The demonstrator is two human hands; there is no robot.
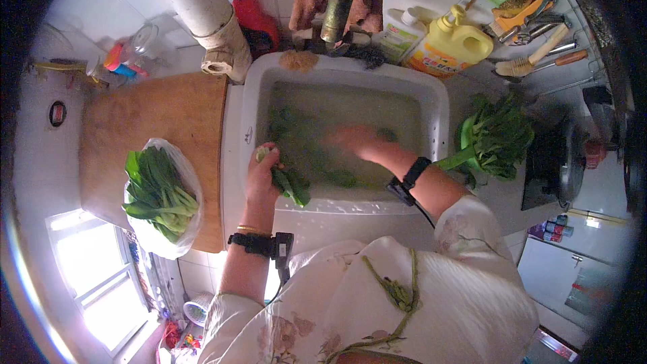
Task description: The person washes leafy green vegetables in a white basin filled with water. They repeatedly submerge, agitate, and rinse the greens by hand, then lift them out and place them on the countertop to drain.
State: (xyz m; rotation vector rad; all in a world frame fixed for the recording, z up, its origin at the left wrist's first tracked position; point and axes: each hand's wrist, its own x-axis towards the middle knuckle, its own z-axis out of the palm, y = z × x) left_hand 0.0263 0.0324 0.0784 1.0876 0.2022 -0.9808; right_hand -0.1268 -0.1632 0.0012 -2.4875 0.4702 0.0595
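Note:
A white sink (440,96) full of murky water lies in front of me, with dark green leaves under the surface. At its left rim my left hand (262,174) is closed around a leafy green vegetable (292,186), whose pale stem end shows by the thumb. My right hand (346,140) is dipped in the water near the middle, blurred, so its fingers cannot be made out. More leafy greens (162,192) lie in a white plastic bag (197,212) on the left. Right of the sink, a green strainer (467,146) holds a heap of washed-looking greens (500,136).
A wooden board (151,106) supports the bag. Behind the sink stand a tap (341,5), a thick pipe (194,0), a red bottle (255,20) and a yellow pump bottle (447,43). Brushes (530,55) lie at the upper right; a dark pan (568,162) is farther right.

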